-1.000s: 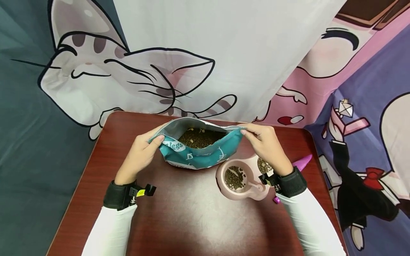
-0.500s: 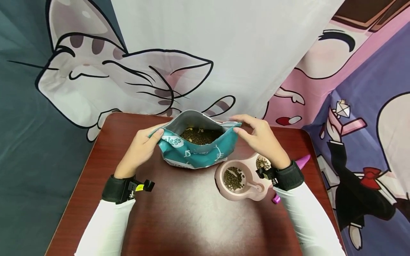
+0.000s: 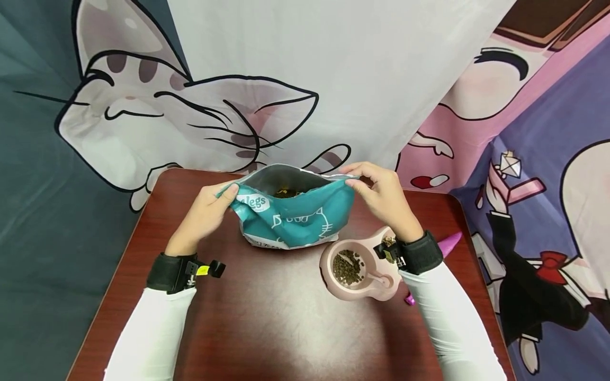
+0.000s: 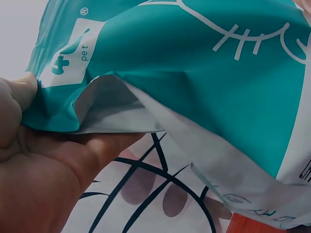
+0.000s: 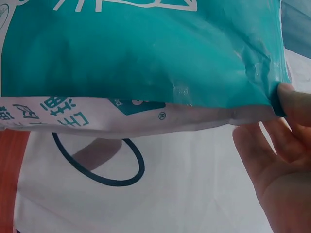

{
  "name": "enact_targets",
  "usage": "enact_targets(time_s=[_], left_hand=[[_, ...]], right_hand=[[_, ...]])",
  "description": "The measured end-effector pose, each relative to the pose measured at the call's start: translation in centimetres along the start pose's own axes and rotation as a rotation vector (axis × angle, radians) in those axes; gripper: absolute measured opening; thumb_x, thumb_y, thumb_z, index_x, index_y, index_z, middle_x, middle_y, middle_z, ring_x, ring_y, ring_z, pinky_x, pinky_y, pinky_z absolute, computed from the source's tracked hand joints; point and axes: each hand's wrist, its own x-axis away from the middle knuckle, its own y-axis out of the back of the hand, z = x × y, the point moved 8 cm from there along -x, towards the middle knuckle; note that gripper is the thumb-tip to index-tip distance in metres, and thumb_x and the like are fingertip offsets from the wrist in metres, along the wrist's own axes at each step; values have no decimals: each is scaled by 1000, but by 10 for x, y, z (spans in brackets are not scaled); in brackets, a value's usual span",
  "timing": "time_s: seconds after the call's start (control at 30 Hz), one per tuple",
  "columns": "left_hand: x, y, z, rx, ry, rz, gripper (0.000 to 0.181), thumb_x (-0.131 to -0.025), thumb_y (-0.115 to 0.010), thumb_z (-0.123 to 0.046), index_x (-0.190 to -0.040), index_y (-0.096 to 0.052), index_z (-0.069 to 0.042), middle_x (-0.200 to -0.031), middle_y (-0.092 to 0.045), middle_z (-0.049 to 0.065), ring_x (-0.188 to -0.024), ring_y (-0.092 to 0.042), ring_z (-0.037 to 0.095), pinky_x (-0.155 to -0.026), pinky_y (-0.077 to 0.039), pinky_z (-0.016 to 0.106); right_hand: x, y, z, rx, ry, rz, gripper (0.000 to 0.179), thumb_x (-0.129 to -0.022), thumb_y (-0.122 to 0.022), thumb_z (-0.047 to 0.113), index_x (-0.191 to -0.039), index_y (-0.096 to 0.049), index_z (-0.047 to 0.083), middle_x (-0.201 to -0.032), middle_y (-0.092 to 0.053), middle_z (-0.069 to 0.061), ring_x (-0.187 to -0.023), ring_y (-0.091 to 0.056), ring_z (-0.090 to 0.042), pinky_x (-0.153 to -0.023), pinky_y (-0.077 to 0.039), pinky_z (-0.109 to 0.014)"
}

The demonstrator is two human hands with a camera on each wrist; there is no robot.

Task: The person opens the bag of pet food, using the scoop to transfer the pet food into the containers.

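Observation:
A teal pet food bag [image 3: 305, 222] with a white cat drawing stands at the far side of the table, its silver-lined mouth gaping upward. Some brown kibble [image 3: 286, 193] shows deep inside. My left hand [image 3: 206, 211] pinches the mouth's left corner, thumb on the front face; the left wrist view shows the teal side of the bag [image 4: 204, 92] folding near that hand [image 4: 48, 165]. At the opposite corner, my right hand [image 3: 381, 193] pinches the edge between thumb and fingers. In the right wrist view, that hand [image 5: 284, 150] grips the bag's corner at the right.
A pink double bowl [image 3: 329, 264] holding kibble stands right of centre, partly under my right wrist. A purple pointed object [image 3: 449, 244] lies by the right forearm. The brown table [image 3: 267, 317] meets a printed cloth backdrop [image 3: 381, 79] behind.
The bag has tipped more upright, so its front shows more and less kibble is visible. My right hand's fingers have drawn in on its corner, and both wrists have shifted slightly left.

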Motion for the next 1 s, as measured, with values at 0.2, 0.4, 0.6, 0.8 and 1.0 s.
enact_targets(time_s=[0.2,0.4,0.6,0.8,1.0], left_hand=[[-2,2,5,103,28,-7,34,-112,-45,-19,-95,-64,3,-67,-47,-5,-62,-43,15,-56,-37,25],[0,2,9,208,52,41,37,-112,-45,-22,-124,-67,5,-91,-68,-10,-77,-59,3,-68,-51,16],[3,7,2,97,-23,-16,36,-109,-53,-16,-142,-63,-8,-133,-70,-6,-118,-65,-1,-98,-51,14],[6,16,-9,41,-72,-206,26,-103,-64,-16,-127,-75,-14,-124,-75,8,-118,-68,3,-98,-51,17],[7,16,-9,-7,-56,-234,25,-103,-65,-18,-125,-77,-14,-118,-77,5,-107,-70,-2,-91,-53,14]], right_hand=[[-2,3,-1,-3,19,-41,5,-95,-74,6,-94,-76,3,-113,-77,-4,-111,-70,-17,-92,-52,-17],[-2,3,-4,1,4,-59,5,-95,-73,7,-94,-76,2,-114,-77,-5,-107,-70,-16,-86,-52,-17],[-2,3,-6,17,-34,-70,5,-95,-73,6,-94,-75,2,-111,-78,-8,-101,-73,-18,-82,-53,-14],[-4,8,-9,77,-46,-98,5,-95,-74,6,-92,-76,3,-108,-79,-10,-91,-74,-18,-77,-51,-13],[-2,9,-11,81,-49,-97,7,-95,-75,9,-93,-76,2,-107,-79,-10,-88,-72,-14,-75,-51,-12]])
